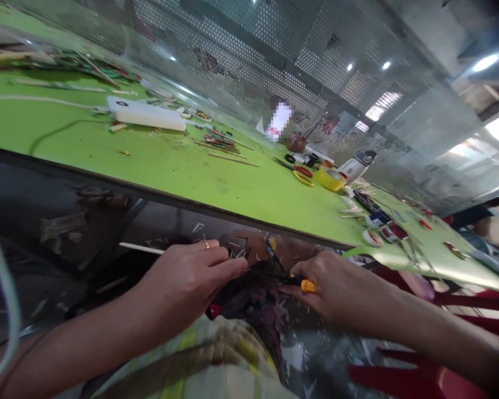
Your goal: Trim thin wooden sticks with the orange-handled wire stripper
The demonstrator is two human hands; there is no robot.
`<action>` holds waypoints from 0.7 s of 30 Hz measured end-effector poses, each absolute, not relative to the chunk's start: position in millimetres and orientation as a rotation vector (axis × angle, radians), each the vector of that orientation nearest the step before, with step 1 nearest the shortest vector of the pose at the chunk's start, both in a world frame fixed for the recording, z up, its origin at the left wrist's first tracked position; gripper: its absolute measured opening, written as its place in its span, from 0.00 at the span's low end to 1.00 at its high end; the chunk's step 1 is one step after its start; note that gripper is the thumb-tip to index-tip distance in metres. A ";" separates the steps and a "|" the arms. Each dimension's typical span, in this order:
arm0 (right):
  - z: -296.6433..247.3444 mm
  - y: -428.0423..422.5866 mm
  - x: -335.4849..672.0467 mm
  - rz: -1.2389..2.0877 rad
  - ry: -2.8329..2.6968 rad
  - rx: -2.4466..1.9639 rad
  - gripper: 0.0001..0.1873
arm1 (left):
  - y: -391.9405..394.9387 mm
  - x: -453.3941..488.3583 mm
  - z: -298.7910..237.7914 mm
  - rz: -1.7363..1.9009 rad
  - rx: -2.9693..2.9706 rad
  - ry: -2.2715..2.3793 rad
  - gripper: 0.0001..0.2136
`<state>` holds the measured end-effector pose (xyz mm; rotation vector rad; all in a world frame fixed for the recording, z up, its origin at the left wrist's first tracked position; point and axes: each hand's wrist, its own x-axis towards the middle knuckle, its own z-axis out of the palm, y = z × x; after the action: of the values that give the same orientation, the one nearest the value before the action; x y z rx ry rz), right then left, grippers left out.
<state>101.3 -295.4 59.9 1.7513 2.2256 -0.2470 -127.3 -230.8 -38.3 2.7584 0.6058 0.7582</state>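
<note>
Work in hand at lower centre, in front of the green table [249, 194]. Your left hand [191, 277] is closed around a white stick [141, 248], one end jutting out at left; its other end is hidden by your fingers. Your right hand [328, 277] is clamped on a yellow-handled tool [309, 286], its dark tip close to your left fingertips; contact cannot be confirmed. Progress: pale scraps [293, 354] at lower right of centre suggest some material already worked. The piece you hold appears unfinished; thin sticks [233, 160] lie loose at upper centre, their state unclear.
</note>
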 end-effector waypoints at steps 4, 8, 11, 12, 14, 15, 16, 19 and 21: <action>62.2 -295.4 100.3 -0.380 2.200 1.750 0.15 | -233.6 -130.6 -39.8 0.685 2.706 0.623 0.12; 62.5 -294.4 100.5 -0.373 2.224 1.736 0.15 | -235.7 -131.9 -39.3 0.712 2.603 0.677 0.11; 62.0 -293.1 99.4 -0.392 2.222 1.730 0.13 | -236.2 -132.0 -36.4 0.687 2.555 0.674 0.11; 61.7 -292.7 99.0 -0.399 2.217 1.730 0.13 | -236.2 -132.1 -35.7 0.675 2.543 0.670 0.10; 60.9 -292.4 98.3 -0.406 2.215 1.728 0.12 | -236.2 -132.3 -35.6 0.662 2.525 0.657 0.09; 60.3 -292.5 98.3 -0.405 2.217 1.727 0.12 | -236.2 -132.5 -36.1 0.656 2.519 0.654 0.09; 59.6 -292.8 98.5 -0.403 2.219 1.726 0.12 | -236.3 -132.6 -36.9 0.651 2.515 0.653 0.09; 57.2 -294.4 99.6 -0.408 2.225 1.715 0.13 | -236.6 -132.5 -39.9 0.645 2.519 0.658 0.10; 55.9 -295.4 99.8 -0.358 2.229 1.709 0.14 | -236.7 -131.8 -41.5 0.656 2.529 0.654 0.10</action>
<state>99.8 -295.4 55.9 1.7095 2.2290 -0.3577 -131.8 -236.7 -41.5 2.5287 0.6535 0.6564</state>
